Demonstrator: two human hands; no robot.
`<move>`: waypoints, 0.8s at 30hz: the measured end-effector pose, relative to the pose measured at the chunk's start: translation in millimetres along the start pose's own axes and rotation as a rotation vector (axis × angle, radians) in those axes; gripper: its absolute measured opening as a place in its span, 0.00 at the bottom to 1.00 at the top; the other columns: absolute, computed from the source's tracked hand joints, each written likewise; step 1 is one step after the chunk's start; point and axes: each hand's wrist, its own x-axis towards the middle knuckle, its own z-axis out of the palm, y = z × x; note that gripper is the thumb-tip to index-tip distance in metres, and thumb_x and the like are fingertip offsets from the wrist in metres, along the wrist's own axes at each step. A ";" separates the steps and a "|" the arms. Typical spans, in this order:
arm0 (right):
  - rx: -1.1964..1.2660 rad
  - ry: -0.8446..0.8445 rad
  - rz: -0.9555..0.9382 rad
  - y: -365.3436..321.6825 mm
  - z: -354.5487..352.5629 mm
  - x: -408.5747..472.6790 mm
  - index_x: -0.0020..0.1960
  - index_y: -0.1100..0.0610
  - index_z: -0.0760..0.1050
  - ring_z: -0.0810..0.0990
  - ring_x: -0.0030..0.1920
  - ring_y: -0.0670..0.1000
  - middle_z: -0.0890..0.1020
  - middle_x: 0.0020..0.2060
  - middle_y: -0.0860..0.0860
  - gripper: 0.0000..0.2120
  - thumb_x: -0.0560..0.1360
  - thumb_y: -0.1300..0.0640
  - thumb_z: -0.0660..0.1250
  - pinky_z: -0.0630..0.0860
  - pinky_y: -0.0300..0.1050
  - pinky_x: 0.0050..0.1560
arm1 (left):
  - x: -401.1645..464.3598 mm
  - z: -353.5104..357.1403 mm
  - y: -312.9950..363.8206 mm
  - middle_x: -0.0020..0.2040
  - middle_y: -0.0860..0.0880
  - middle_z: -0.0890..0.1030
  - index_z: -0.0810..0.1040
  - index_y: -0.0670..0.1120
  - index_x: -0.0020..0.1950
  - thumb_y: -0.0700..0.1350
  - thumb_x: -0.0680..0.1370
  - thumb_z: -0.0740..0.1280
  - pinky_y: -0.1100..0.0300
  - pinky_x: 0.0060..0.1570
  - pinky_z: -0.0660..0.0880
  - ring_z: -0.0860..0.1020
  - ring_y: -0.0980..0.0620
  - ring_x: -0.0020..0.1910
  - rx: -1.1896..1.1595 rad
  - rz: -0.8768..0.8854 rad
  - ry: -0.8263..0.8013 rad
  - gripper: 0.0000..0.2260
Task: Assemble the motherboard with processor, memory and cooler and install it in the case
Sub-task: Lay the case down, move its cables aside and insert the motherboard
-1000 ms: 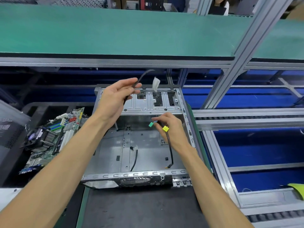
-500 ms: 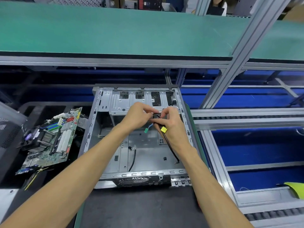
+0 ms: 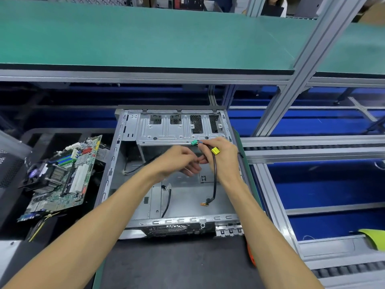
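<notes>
Motherboard (image 3: 62,176) lies outside case (image 3: 116,163), left. Right hand (image 3: 223,159) grips black cable (image 3: 214,180); left hand (image 3: 177,161) curled, blurred, grip unclear.

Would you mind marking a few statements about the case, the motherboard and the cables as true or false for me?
1. The motherboard already sits inside the case. False: it lies outside, to the left of the case.
2. The right hand holds a black cable bearing a yellow connector. True.
3. A green connector shows just above the hands. True.
4. The left hand rests on the motherboard. False: it is over the case, close to the right hand.
5. The case lies open with its inside facing up. True.
6. The motherboard has no cooler on it. False: a cooler sits on it.
</notes>
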 end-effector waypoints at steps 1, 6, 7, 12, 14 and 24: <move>-0.052 0.013 -0.026 0.0 1.5 0.2 0.52 0.60 0.86 0.83 0.34 0.49 0.82 0.42 0.55 0.05 0.77 0.62 0.73 0.81 0.38 0.39 | -0.4 4.0 -3.5 0.47 0.42 0.86 0.79 0.40 0.49 0.39 0.80 0.65 0.51 0.55 0.80 0.85 0.46 0.49 -0.171 -0.038 -0.094 0.04; -0.077 0.042 -0.050 -1.6 8.2 0.4 0.51 0.57 0.87 0.80 0.41 0.42 0.84 0.40 0.49 0.05 0.76 0.60 0.74 0.72 0.30 0.45 | 2.3 17.0 -10.9 0.53 0.38 0.81 0.79 0.37 0.54 0.35 0.77 0.65 0.48 0.64 0.74 0.79 0.42 0.59 -0.995 -0.114 -0.248 0.07; -0.072 0.041 -0.047 -1.8 9.4 0.3 0.51 0.56 0.87 0.81 0.42 0.42 0.85 0.40 0.48 0.05 0.76 0.59 0.74 0.72 0.30 0.45 | 2.3 18.7 -11.3 0.52 0.39 0.81 0.79 0.37 0.53 0.34 0.76 0.65 0.49 0.63 0.75 0.79 0.42 0.57 -1.064 -0.125 -0.250 0.07; -0.025 0.026 -0.023 -1.6 9.9 1.8 0.53 0.55 0.87 0.84 0.44 0.42 0.87 0.42 0.46 0.07 0.76 0.57 0.74 0.77 0.34 0.50 | 0.7 25.1 -10.6 0.45 0.42 0.82 0.79 0.40 0.48 0.38 0.81 0.61 0.55 0.54 0.76 0.81 0.47 0.47 -1.069 -0.164 -0.230 0.08; 0.000 0.025 -0.002 -2.5 10.8 2.2 0.52 0.54 0.87 0.84 0.43 0.41 0.86 0.39 0.42 0.06 0.76 0.57 0.75 0.78 0.35 0.48 | 0.6 24.9 -9.6 0.42 0.45 0.80 0.80 0.42 0.45 0.39 0.81 0.61 0.59 0.47 0.73 0.78 0.50 0.41 -1.008 -0.151 -0.202 0.09; -0.059 -0.017 -0.096 -2.2 5.8 9.8 0.52 0.57 0.87 0.81 0.43 0.43 0.84 0.40 0.47 0.06 0.76 0.59 0.74 0.74 0.35 0.47 | -3.4 5.9 -18.8 0.28 0.52 0.63 0.81 0.44 0.41 0.44 0.80 0.63 0.57 0.36 0.59 0.61 0.54 0.29 -0.309 -0.077 -0.044 0.11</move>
